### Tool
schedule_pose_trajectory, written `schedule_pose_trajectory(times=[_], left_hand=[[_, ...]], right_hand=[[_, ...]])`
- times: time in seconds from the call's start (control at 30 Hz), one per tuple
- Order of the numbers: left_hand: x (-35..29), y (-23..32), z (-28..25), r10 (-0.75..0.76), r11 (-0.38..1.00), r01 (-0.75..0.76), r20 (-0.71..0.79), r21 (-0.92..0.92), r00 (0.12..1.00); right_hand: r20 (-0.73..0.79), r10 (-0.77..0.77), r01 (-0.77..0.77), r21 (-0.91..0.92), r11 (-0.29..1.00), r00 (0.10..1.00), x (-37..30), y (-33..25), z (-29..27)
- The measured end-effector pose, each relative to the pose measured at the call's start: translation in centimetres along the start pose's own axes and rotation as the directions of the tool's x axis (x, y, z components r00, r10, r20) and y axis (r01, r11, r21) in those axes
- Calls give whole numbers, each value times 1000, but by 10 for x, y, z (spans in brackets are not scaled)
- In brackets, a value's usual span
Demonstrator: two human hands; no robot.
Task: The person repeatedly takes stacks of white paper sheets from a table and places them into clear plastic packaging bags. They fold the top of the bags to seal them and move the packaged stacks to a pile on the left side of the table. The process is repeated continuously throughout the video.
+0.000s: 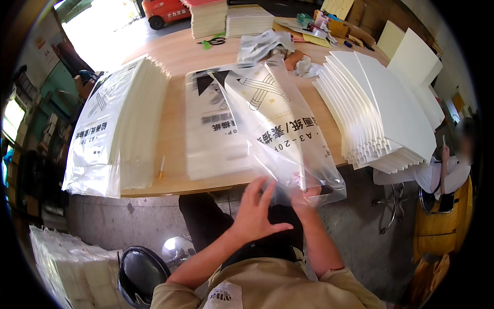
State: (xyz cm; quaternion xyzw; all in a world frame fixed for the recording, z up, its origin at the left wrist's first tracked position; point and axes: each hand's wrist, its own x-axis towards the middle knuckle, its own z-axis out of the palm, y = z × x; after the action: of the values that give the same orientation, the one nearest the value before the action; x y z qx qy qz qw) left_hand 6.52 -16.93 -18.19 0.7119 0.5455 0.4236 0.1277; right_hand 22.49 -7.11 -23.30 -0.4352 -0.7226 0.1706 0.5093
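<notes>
My right hand (305,196) grips the near end of a clear plastic bag (280,123) with black pencil drawings and lettering; its fingertips are partly hidden by the shiny film. White paper sheets show inside this bag, which lies tilted across the table with its near end over the edge. Close to the bag's lower left corner, my left hand (257,211) is open, thumb and fingers spread, holding nothing. Under the tilted bag, and to its left, lies a flat pile of the same printed bags (211,149).
A tall pile of filled bags (118,123) stands at left, fanned white paper stacks (375,108) at right. Behind are scissors (216,41), more paper stacks (249,20) and crumpled plastic (262,44). A black stool (144,273) stands lower left; a person (445,170) sits at far right.
</notes>
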Motion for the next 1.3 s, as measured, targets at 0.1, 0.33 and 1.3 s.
schedule_pose_trajectory(times=[0.1, 0.33, 1.3], left_hand=[[-13, -10, 40, -126, 986, 112, -115, -124, 985], [0, -21, 55, 140, 988, -122, -217, 93, 966], [-26, -25, 20, 6, 993, -35, -252, -113, 968]], right_hand=[[2, 83, -83, 43, 996, 997, 0, -2, 0], [28, 66, -68, 76, 995, 997, -8, 13, 1], [139, 87, -64, -158, 985, 986, 5, 22, -2]])
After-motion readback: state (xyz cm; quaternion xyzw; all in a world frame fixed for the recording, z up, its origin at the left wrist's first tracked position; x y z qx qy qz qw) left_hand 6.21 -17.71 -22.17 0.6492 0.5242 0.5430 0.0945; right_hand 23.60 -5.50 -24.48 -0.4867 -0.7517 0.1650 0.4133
